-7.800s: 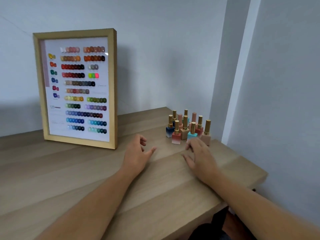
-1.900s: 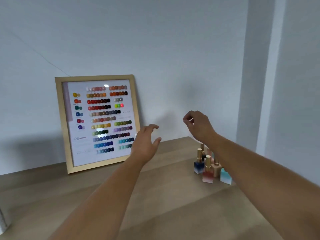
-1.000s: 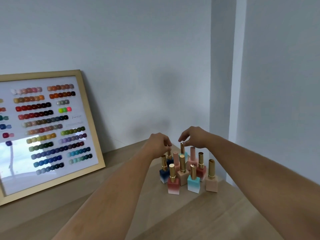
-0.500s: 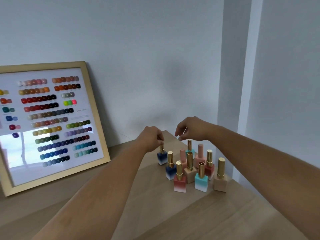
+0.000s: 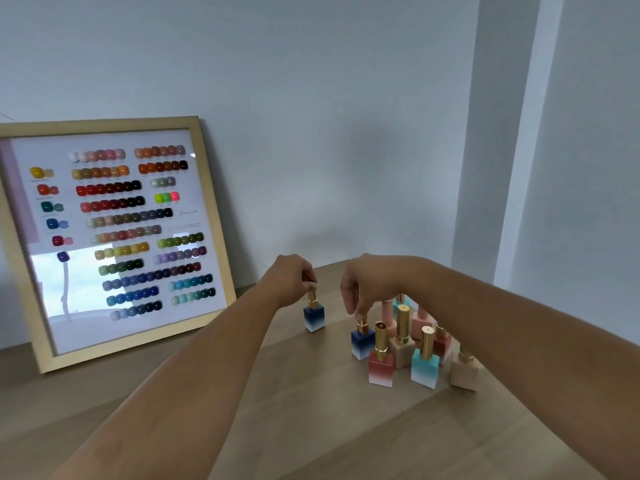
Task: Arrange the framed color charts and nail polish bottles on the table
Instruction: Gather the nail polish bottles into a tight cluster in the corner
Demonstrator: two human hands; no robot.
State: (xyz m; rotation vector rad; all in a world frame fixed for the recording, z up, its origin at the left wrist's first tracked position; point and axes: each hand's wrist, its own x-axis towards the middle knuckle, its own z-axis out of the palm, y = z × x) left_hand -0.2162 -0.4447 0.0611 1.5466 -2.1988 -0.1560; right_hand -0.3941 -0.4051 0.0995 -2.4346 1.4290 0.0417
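2 blue bottles stand upright at frame centre: my left hand [image 5: 289, 280] pinches the separated blue bottle [image 5: 314, 315] by its cap, my right hand [image 5: 367, 285] pinches its twin [image 5: 362, 341] at the cluster's left edge.

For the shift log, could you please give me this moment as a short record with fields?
left hand: pinching gold cap of separated blue bottle
right hand: fingertips on cap of second blue bottle
bottle cluster: upright, right side of table
framed color chart: leaning against wall
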